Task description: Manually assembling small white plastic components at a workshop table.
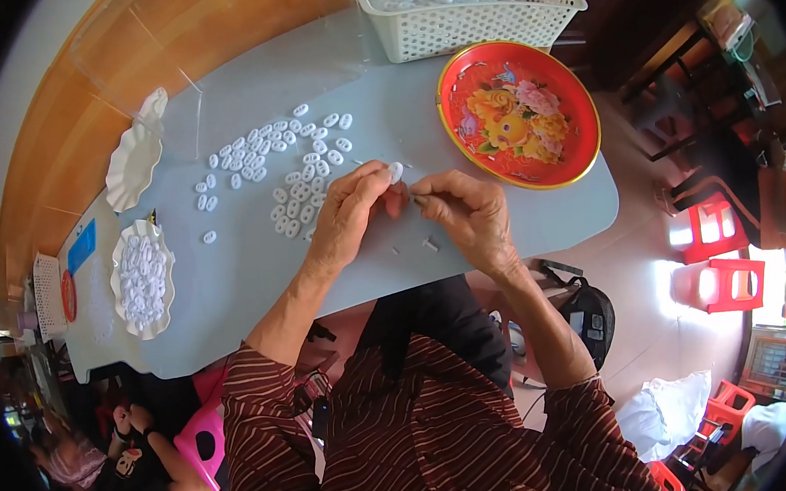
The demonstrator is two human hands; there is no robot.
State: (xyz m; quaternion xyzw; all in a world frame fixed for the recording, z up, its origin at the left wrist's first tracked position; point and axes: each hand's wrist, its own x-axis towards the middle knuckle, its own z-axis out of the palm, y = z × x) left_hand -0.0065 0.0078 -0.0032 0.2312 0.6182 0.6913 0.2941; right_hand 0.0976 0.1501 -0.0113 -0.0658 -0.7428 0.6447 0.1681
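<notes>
Between the thumb and fingers of my left hand (356, 208) is a small white oval plastic piece (395, 171). Close to its right, my right hand (465, 216) pinches with thumb and forefinger; whatever is in that pinch is too small to name. Both hands are raised over the grey table (249, 317) near its front edge. Many similar white oval pieces (296, 194), each with two dark marks, lie spread to the left of my left hand. A few tiny pale bits, one a short white peg (431, 245), lie by my right hand.
A red round tray (586, 136) with a flower print holds small bits. Behind it stands a white perforated basket (469, 37) of white pieces. At left are a scalloped dish (167, 306) full of ovals and another scalloped dish (133, 170). Red stools (736, 284) stand right.
</notes>
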